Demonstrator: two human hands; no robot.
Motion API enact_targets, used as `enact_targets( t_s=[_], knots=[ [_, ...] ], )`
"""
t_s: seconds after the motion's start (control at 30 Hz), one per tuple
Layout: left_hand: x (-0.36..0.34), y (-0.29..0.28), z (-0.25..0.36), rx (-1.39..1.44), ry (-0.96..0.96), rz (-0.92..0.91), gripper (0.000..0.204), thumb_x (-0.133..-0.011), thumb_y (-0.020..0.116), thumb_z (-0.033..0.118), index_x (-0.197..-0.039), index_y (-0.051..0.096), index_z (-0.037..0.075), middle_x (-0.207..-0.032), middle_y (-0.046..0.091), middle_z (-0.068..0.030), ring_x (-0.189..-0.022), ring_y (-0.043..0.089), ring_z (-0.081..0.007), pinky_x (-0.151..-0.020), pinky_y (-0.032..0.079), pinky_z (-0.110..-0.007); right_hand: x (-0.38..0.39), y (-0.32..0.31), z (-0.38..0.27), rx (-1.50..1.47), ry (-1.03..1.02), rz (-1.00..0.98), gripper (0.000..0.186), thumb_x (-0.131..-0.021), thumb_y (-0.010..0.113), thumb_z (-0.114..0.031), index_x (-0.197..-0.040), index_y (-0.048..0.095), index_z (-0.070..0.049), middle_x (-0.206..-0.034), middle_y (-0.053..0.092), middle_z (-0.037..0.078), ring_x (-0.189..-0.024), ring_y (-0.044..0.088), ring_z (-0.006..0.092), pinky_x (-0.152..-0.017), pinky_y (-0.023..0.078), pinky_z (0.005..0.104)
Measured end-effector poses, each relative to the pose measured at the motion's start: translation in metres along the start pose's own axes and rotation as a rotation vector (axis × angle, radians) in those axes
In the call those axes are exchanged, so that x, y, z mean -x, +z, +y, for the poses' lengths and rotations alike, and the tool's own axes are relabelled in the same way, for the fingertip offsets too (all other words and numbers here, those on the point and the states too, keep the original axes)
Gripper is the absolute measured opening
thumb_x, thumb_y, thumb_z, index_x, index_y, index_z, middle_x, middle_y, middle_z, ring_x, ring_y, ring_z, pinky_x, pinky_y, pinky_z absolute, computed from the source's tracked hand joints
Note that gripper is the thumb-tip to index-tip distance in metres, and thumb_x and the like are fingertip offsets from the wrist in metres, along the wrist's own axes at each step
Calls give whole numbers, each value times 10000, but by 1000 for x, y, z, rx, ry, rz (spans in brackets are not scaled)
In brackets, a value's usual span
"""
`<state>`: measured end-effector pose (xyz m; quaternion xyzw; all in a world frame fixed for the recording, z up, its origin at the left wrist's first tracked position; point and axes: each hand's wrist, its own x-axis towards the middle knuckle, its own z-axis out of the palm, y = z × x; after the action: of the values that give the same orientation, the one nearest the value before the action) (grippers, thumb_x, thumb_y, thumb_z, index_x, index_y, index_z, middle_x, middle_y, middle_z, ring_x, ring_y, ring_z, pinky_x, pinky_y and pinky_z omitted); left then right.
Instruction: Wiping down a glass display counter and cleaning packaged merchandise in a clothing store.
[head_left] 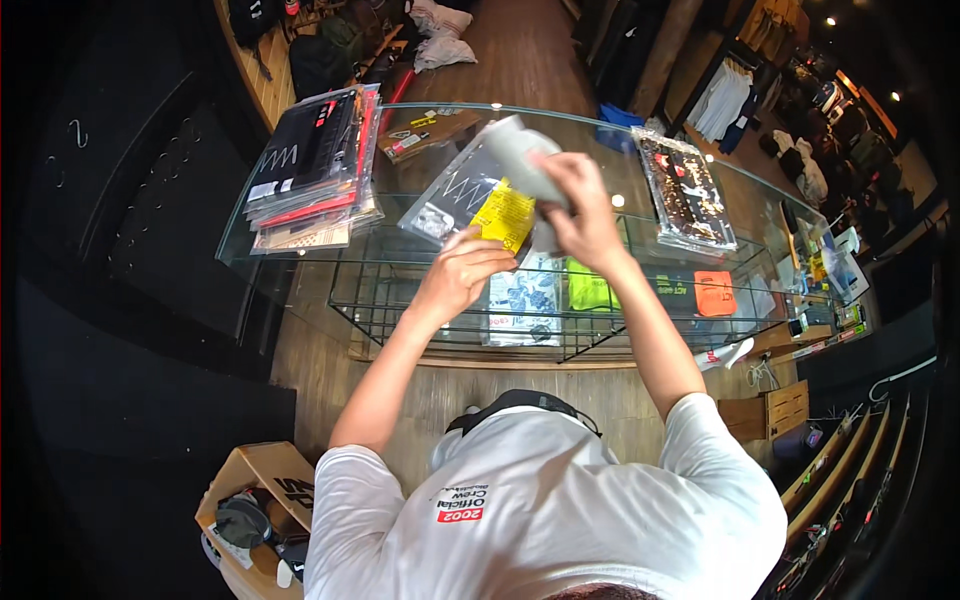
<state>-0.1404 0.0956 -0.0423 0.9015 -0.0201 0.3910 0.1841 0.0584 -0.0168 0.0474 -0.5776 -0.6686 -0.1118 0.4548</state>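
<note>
On the glass counter lies a clear packet with a dark graphic (452, 191) and a yellow label (501, 214). The fingers of my left hand (463, 270) are closed at its lower edge, holding it. My right hand (582, 213) grips a pale grey cloth-like item (530, 150), slightly blurred, above the packet's upper right part and partly covering it. A stack of bagged flat items (305, 160) lies left of my hands; a bagged dark, speckled item (685, 190) lies to their right.
The glass counter (380, 242) has a wire-framed shelf beneath with a neon green item (585, 285) and an orange one (714, 292). A cardboard box (245, 470) stands at lower left. Clothing hangs on a rack (725, 95); white bags (442, 40) lie beyond the counter.
</note>
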Motion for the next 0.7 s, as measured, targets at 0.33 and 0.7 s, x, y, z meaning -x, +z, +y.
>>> enact_targets(
  t_s=[0.33, 0.7],
  knots=[
    [45, -16, -4, -293, -235, 205, 200, -737, 822, 144, -917, 754, 88, -982, 661, -72, -957, 637, -309, -863, 511, -443, 20, 74, -36, 198, -50, -379, 400, -940, 664, -348, -1314, 681, -207, -1105, 565, 162, -1032, 576, 347, -881, 499, 444],
    [33, -16, -9, -174, -153, 291, 219, -732, 842, 122, -936, 766, 103, -930, 702, -48, -955, 685, -270, -931, 531, -426, -30, 16, 145, 671, 221, -304, 352, -957, 622, -305, -1295, 681, -225, -1139, 612, 174, -1043, 657, 359, -872, 562, 455]
  ],
)
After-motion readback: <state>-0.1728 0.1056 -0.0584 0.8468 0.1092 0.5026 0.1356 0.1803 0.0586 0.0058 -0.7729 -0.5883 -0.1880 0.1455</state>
